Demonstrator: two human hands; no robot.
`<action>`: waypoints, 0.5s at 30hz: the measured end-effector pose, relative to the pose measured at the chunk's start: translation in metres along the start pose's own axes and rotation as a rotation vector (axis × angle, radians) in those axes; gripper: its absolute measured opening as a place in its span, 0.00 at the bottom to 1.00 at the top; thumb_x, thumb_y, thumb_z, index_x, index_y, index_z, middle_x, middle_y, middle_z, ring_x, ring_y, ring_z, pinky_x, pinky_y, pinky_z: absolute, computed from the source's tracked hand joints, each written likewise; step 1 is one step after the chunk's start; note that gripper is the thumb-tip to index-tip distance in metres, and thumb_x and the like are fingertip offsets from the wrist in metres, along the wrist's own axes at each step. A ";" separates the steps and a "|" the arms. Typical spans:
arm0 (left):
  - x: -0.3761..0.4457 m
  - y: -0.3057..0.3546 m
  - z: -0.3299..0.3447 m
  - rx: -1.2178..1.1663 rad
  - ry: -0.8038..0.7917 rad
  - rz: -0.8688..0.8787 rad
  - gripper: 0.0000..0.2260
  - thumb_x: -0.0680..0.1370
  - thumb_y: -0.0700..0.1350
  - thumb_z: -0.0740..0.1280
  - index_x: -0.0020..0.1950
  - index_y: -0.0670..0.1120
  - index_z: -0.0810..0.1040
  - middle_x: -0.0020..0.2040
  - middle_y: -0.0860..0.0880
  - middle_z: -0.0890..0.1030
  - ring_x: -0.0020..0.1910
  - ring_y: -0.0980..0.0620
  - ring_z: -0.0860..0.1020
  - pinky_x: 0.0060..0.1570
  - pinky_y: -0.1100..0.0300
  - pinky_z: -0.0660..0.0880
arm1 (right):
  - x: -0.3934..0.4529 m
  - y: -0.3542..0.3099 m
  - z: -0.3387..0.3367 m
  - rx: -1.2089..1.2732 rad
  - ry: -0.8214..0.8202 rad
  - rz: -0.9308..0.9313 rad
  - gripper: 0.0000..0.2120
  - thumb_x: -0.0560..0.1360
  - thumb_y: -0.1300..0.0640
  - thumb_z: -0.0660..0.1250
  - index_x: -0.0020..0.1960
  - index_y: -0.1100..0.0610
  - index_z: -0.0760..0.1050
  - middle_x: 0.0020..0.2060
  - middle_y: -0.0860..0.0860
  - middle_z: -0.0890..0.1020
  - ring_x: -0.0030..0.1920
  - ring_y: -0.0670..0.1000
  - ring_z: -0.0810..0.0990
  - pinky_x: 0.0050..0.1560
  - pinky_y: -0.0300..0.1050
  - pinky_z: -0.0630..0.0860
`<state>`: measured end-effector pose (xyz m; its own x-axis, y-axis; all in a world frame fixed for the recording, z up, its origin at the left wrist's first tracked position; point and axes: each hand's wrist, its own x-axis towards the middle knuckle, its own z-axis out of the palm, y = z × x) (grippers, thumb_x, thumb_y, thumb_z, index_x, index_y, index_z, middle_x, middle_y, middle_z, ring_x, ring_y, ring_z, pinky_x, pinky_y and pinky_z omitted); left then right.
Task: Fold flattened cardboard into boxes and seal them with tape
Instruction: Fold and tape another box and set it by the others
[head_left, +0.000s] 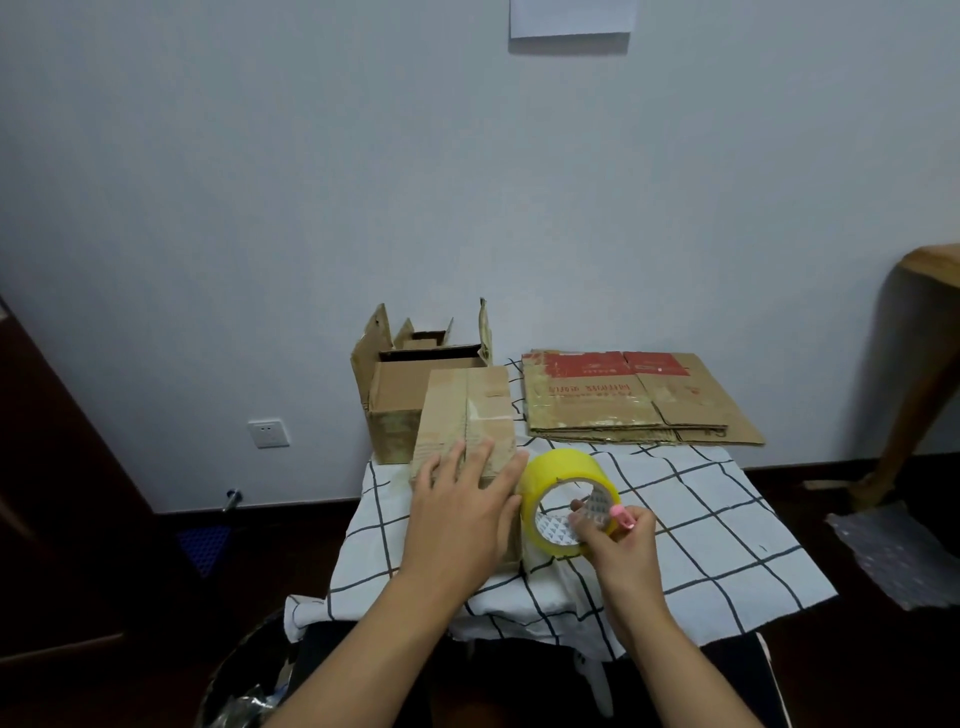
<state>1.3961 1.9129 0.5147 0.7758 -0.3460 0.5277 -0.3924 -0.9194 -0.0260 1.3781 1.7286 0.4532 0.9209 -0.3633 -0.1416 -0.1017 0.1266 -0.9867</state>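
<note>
An open box (410, 384) stands at the back left of the checked cloth (701, 519), its flaps up. In front of it sits a closed box (467, 410), and the left hand (462, 509) lies flat on its top, fingers straight and spread. Just right of that box, the right hand (618, 535) grips a yellow tape roll (563, 499) standing on edge, along with a small pink tool (623, 516). Flattened cardboard (634, 397) is stacked at the back right
</note>
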 end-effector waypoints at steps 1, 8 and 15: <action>0.000 0.000 -0.001 -0.005 0.007 -0.005 0.20 0.78 0.55 0.60 0.69 0.56 0.73 0.66 0.47 0.78 0.64 0.40 0.76 0.59 0.43 0.74 | 0.001 0.000 0.001 -0.027 0.003 -0.003 0.26 0.61 0.44 0.78 0.49 0.48 0.65 0.52 0.58 0.81 0.53 0.59 0.81 0.57 0.64 0.77; -0.002 -0.003 -0.011 -0.008 -0.094 -0.087 0.23 0.76 0.61 0.59 0.69 0.55 0.72 0.70 0.50 0.75 0.69 0.38 0.73 0.66 0.35 0.66 | 0.004 -0.008 0.002 -0.124 -0.003 -0.085 0.16 0.75 0.57 0.71 0.47 0.49 0.62 0.54 0.65 0.77 0.56 0.64 0.80 0.54 0.65 0.76; 0.002 -0.009 -0.017 0.033 -0.248 -0.126 0.27 0.80 0.64 0.58 0.78 0.62 0.57 0.81 0.53 0.56 0.79 0.43 0.54 0.73 0.42 0.54 | 0.007 -0.012 0.001 -0.118 -0.039 -0.104 0.15 0.76 0.59 0.68 0.48 0.49 0.61 0.53 0.62 0.78 0.55 0.56 0.83 0.54 0.63 0.77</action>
<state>1.3931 1.9239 0.5302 0.9164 -0.2596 0.3045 -0.2717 -0.9624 -0.0030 1.3860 1.7252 0.4640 0.9426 -0.3319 -0.0370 -0.0463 -0.0201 -0.9987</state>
